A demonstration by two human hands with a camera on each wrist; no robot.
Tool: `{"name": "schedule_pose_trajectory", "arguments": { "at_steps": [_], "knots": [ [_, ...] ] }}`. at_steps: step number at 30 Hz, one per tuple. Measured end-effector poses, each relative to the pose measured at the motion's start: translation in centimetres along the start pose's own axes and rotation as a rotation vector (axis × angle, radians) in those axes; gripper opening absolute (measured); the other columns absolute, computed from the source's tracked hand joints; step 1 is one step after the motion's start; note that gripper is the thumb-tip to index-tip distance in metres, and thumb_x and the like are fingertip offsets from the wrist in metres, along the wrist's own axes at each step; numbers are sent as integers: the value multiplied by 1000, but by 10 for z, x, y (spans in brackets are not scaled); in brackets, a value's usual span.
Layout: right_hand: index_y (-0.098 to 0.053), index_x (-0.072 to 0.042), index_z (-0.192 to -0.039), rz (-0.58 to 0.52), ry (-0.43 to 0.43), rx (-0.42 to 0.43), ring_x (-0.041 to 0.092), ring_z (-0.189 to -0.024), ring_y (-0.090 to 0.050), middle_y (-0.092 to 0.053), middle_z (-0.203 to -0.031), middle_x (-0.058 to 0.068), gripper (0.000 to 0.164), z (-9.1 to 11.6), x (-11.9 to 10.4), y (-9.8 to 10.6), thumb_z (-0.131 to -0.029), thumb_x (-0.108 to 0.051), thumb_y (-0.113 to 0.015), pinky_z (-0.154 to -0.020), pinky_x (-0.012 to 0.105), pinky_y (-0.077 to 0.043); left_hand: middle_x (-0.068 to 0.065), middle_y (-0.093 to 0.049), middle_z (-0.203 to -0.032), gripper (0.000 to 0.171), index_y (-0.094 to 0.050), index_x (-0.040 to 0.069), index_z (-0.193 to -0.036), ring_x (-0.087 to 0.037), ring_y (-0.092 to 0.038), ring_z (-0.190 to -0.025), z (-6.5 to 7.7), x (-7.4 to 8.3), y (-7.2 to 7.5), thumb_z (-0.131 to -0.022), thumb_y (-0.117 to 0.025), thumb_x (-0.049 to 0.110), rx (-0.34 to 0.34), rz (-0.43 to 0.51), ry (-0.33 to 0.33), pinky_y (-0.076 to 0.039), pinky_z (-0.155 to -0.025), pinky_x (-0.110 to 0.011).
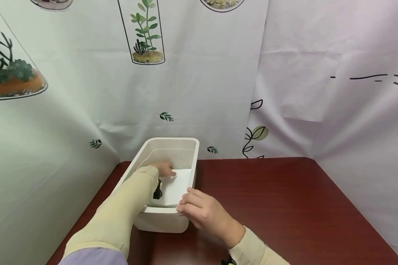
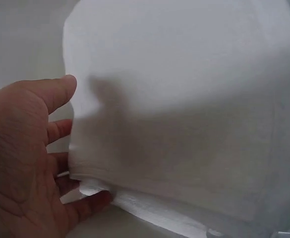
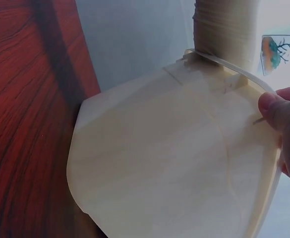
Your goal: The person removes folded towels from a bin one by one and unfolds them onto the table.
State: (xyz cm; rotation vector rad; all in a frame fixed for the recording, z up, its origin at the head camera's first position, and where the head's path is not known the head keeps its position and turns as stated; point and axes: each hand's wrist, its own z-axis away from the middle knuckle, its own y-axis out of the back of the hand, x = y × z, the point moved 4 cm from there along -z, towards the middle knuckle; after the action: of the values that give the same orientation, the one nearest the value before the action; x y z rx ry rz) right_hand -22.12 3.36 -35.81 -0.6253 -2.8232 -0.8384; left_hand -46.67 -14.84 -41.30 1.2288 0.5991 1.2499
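A deep white plastic bin (image 1: 162,221) stands on the table, a flat white folded cloth (image 1: 178,187) lying on its floor. My left hand (image 1: 164,169) reaches down inside. In the left wrist view, that hand (image 2: 23,153) is at the cloth's side edge, fingers spread and loosely bent. Its thumb tip is beside the upper edge, and the lower fingertips reach under the layered corner of the cloth (image 2: 184,64). My right hand (image 1: 202,211) holds the bin's near right corner. The right wrist view shows its thumb (image 3: 271,104) outside the rim and its fingers over the inner side.
The dark red wooden table (image 1: 268,198) extends right of the bin. A white curtain (image 1: 212,92) printed with plants hangs behind and along both sides, close to the bin's far end. A small black device (image 1: 157,190) sits at my left wrist.
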Motion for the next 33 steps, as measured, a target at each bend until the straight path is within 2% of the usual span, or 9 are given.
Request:
{"name": "schedule_pose_trajectory", "arguments": {
  "at_steps": [7, 11, 15, 18, 23, 30, 33],
  "knots": [
    [-74, -9, -96, 7, 1, -12, 17, -97, -67, -70, -99, 1, 8, -1, -1, 0, -98, -13, -67, -105, 38, -48, -18, -67, -112, 48, -63, -6, -121, -28, -62, -98, -10, -7, -5, -94, -62, 35, 15, 37, -74, -51, -89, -42],
    [-74, -10, -96, 10, 2, -21, 16, -98, -67, -70, -99, 1, 7, -1, -1, 0, -97, -14, -68, -105, 38, -48, -17, -68, -112, 51, -64, -5, -122, -28, -62, -98, -12, -7, -5, -93, -64, 37, -3, 53, -66, -51, -89, -44],
    [-74, -10, -97, 12, -4, -27, 16, -98, -66, -69, -99, 1, 6, -1, -1, 1, -96, -14, -70, -106, 38, -48, -18, -67, -116, 52, -65, -5, -124, -29, -62, -103, -14, -4, -5, -92, -67, 36, -6, 106, -51, -51, -93, -46],
    [-74, -10, -96, 7, -12, -27, 16, -98, -66, -69, -99, 1, 6, 0, -1, 0, -96, -14, -70, -106, 38, -48, -18, -68, -113, 48, -66, -6, -119, -30, -63, -102, -15, -3, -5, -91, -69, 32, 2, 141, -65, -52, -92, -47],
    [-73, -10, -97, 9, -4, -25, 16, -98, -66, -69, -99, 1, 7, 1, -2, -1, -97, -15, -69, -106, 38, -48, -15, -69, -106, 38, -69, -4, -112, -27, -63, -97, -17, -5, -6, -89, -70, 26, -4, 145, -106, -53, -88, -45],
    [-74, -10, -98, 13, -13, -34, 16, -98, -67, -68, -100, 1, 8, 1, -2, 0, -98, -16, -68, -106, 38, -47, -18, -67, -125, 38, -67, -1, -125, -32, -63, -113, -14, -4, -4, -92, -68, 18, -23, 156, -202, -51, -98, -47],
    [-74, -11, -98, 14, -14, -35, 16, -98, -67, -69, -100, 0, 8, 1, -1, 1, -98, -16, -69, -106, 38, -47, -16, -69, -124, 36, -69, 1, -125, -30, -64, -111, -15, -4, -1, -91, -70, 15, -15, 144, -210, -52, -96, -45]
  ]
}}
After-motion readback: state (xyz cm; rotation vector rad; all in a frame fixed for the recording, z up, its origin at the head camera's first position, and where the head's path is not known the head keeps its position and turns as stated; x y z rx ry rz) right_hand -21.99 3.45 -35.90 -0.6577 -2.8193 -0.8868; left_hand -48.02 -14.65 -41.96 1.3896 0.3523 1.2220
